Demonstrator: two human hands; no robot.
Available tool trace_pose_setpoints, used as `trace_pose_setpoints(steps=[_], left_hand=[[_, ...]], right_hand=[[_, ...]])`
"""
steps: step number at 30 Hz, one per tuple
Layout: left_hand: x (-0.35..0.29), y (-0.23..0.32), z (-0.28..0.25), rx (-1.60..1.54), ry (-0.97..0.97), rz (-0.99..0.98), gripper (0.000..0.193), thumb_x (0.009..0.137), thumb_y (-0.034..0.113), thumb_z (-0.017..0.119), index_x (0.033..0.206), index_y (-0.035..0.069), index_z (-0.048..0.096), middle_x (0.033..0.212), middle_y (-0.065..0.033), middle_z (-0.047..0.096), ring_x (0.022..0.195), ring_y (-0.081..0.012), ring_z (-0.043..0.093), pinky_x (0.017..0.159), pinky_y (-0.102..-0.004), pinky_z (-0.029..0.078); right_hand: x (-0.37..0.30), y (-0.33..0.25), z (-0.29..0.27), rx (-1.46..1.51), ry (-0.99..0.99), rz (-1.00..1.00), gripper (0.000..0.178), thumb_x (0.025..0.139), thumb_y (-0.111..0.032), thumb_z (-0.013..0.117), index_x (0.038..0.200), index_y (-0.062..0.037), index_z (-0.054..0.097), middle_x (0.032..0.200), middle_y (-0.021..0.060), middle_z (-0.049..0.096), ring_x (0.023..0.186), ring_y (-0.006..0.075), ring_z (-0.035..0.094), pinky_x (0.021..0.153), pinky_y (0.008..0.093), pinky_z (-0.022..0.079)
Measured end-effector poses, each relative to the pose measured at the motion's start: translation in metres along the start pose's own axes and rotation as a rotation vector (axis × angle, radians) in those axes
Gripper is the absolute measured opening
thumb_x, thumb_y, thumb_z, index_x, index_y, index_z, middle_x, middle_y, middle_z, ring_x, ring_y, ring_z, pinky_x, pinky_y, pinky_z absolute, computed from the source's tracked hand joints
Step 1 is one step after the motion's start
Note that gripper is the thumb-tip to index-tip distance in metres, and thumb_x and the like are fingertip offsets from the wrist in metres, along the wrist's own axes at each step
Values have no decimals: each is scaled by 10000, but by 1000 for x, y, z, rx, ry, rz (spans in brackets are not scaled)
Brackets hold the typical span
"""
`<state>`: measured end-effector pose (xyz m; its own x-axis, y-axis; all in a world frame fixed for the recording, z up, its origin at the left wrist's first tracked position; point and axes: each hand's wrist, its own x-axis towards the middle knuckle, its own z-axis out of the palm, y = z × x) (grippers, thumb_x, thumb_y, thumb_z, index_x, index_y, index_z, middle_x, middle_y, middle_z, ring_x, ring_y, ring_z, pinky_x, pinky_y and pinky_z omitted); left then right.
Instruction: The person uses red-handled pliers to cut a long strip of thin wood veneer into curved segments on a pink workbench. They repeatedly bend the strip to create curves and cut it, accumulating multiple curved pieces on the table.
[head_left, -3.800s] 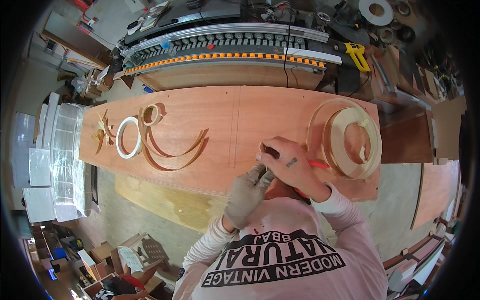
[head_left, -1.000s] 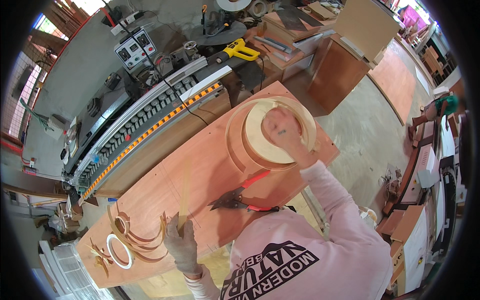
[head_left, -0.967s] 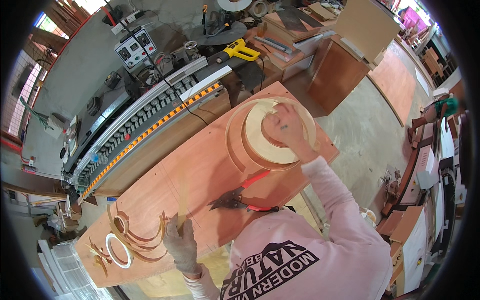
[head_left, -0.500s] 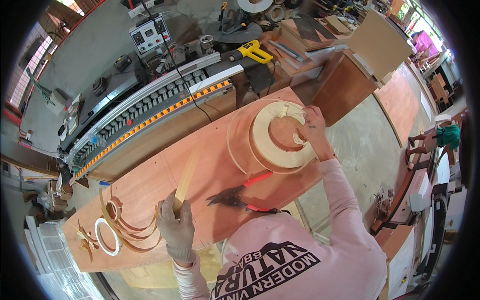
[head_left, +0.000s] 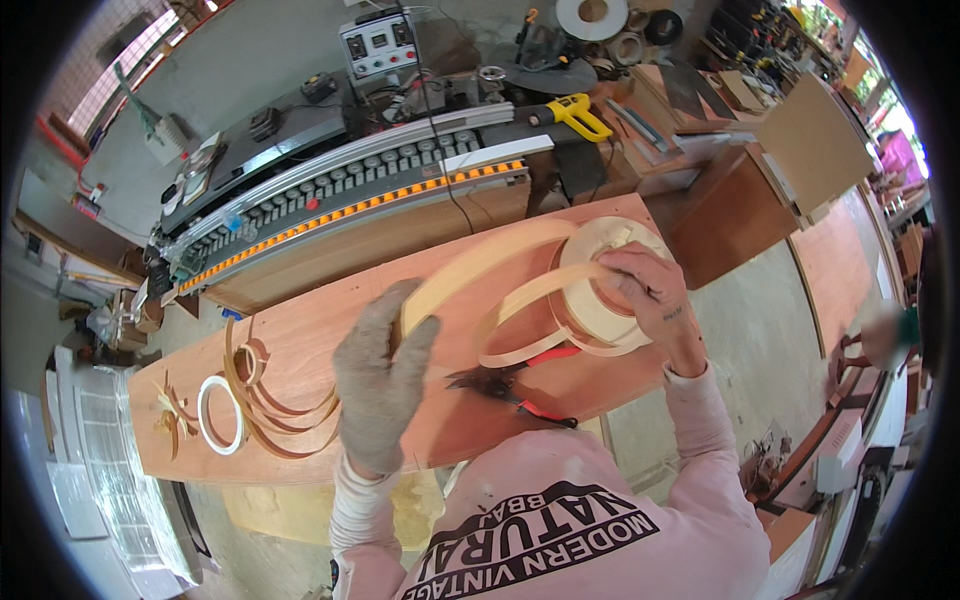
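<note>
A roll of pale wood-coloured edge banding lies flat at the right of a long reddish board. From it a loose length of banding strip bows up over the board. My left hand, in a grey knit glove, is closed round this strip between thumb and fingers. My right hand, bare, pinches the banding over the roll, hiding part of the roll. Between the hands, nearer me, lie red-handled cutters with dark jaws. To the left are curled banding offcuts and a white ring.
The reddish board spans my front. Beyond it stands an edge-banding machine with rollers and an orange-marked rail. A yellow heat gun lies at its right end. A brown cabinet stands right. Another person is at far right.
My left hand has risen and moved toward the roll, raising the strip into an arch. My right hand has lifted banding off the roll's top. The whole view has shifted.
</note>
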<state>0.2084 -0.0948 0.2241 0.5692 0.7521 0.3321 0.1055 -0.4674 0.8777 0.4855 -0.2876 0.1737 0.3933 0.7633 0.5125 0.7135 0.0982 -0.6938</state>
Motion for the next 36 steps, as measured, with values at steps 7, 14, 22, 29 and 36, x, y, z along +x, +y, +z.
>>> trace_pose_setpoints(steps=[7,14,22,29,36], left_hand=[[3,23,17,-130,-372,-297,348,1011,233,676,1241,-27,693,951,-57,719,813,-83,596,762,-262,513],[-13,12,27,-230,-388,-393,425,985,256,715,1312,-6,646,880,-62,678,776,-95,629,714,-279,533],[0,-6,17,248,-268,4,405,892,34,686,1294,76,665,901,-123,654,748,-252,658,691,-366,525],[22,12,-1,525,-245,375,492,722,-82,642,1170,111,703,1082,-93,685,980,-303,675,856,-401,533],[37,16,-9,984,-378,689,108,724,125,712,824,159,692,1078,-1,656,1094,-219,625,1052,-441,460]], right_hand=[[3,-42,38,262,83,12,200,891,26,705,1088,-10,709,976,70,727,739,136,655,623,262,495],[23,-23,47,20,23,-115,158,942,-82,714,1076,0,721,887,86,735,687,152,653,614,294,504],[11,-49,38,286,-138,86,249,945,-183,745,1123,-12,707,917,91,735,763,166,668,668,340,519],[-15,-56,19,388,-759,188,362,965,-376,694,1120,-49,710,1008,87,743,861,194,713,746,334,548],[-9,-44,-37,421,-813,2,416,954,-242,706,1305,-26,654,1195,137,725,1003,279,720,861,384,567]])
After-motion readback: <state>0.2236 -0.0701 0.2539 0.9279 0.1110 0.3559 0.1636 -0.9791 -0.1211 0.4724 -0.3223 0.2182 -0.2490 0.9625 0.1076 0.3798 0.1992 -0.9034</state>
